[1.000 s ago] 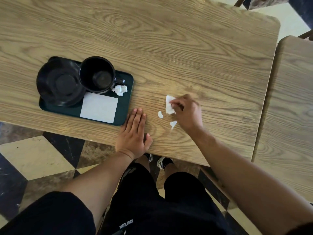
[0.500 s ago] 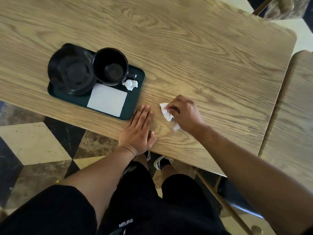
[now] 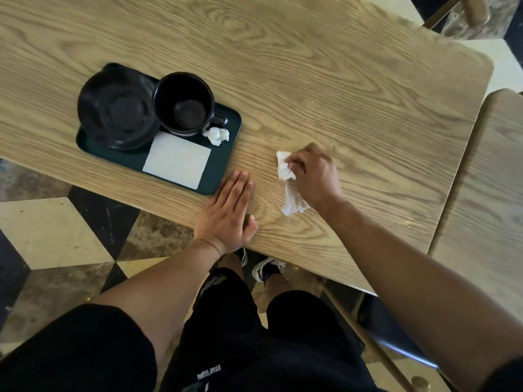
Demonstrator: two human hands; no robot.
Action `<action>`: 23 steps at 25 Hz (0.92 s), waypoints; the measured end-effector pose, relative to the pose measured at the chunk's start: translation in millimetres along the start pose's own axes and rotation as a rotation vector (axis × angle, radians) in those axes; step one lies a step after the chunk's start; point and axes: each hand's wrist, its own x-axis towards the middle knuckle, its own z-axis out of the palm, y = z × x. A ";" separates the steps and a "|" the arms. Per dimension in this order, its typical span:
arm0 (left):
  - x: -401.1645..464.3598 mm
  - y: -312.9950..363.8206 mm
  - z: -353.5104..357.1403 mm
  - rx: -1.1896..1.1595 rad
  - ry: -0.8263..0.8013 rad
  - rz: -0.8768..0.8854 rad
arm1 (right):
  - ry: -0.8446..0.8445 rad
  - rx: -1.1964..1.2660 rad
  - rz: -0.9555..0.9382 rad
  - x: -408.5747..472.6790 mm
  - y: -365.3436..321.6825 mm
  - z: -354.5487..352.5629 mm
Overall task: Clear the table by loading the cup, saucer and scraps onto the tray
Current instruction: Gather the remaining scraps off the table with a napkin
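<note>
A dark green tray (image 3: pixel 223 171) lies near the table's front edge. On it stand a black saucer (image 3: pixel 119 108) and a black cup (image 3: pixel 184 104), side by side. A flat white napkin (image 3: pixel 177 161) and a crumpled white scrap (image 3: pixel 216 135) also lie on the tray. My left hand (image 3: pixel 229 210) rests flat on the wood, fingertips next to the tray's right corner. To the right of it, my right hand (image 3: pixel 312 176) pinches white paper scraps (image 3: pixel 287 182), whose lower part trails blurred over the table.
The wooden table (image 3: pixel 339 80) ends at my legs in front and at a rounded corner at the right. A second wooden table (image 3: pixel 492 193) stands across a narrow gap on the right. A chair (image 3: pixel 467 15) stands at the top right.
My right hand has gathered the loose scraps from the table and moved a little toward the tray with them. My left hand has stayed flat beside the tray.
</note>
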 end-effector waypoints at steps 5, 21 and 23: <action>0.4 0.6 -1.0 0.011 -0.003 -0.009 | -0.229 -0.052 -0.047 -84.5 18.1 -7.8; -0.6 -0.1 0.7 0.025 -0.057 -0.024 | -0.057 -0.176 -0.111 -37.3 25.7 -43.8; -0.6 1.8 0.5 0.034 -0.045 -0.017 | 0.090 -0.062 0.027 7.3 4.6 -34.1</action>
